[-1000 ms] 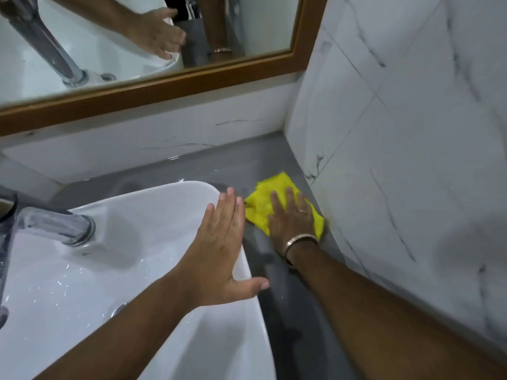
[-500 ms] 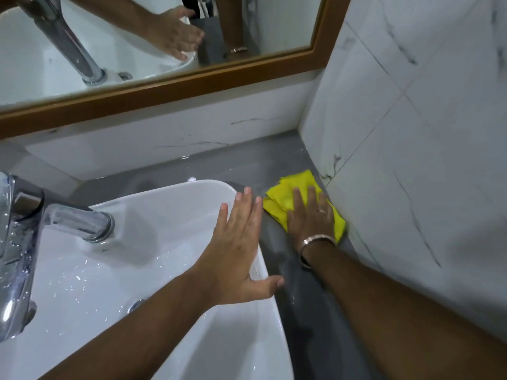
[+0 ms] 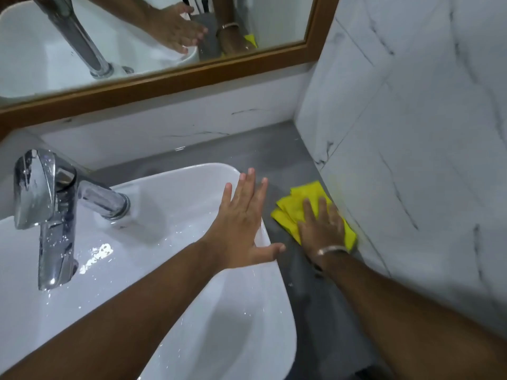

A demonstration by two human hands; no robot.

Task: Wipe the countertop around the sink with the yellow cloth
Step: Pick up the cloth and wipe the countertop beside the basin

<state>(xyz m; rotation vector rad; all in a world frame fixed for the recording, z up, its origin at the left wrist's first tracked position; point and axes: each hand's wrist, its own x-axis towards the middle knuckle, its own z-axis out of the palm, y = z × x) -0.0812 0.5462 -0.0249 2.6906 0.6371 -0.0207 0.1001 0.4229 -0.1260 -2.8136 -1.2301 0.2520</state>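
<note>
Yellow cloth (image 3: pixel 295 208) lies flat on the grey tabletop (image 3: pixel 274 152) by the wall, pressed under my spread right hand (image 3: pixel 321 226) for wiping, while my open left hand (image 3: pixel 241 218) leans on the sink (image 3: pixel 263 311) rim to steady me.

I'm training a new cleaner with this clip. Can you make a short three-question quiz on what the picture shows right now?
1. True or false: the right hand presses the yellow cloth flat on the grey countertop.
2. Where is the left hand?
A. on the tap handle
B. open, over the right rim of the sink
C. holding the cloth
3. Fill in: the cloth lies between the sink and the ____ on the right.

Key
1. True.
2. B. The fingers are spread and hold nothing; the tap is untouched.
3. Tiled wall; the cloth's right edge reaches its base.
</note>
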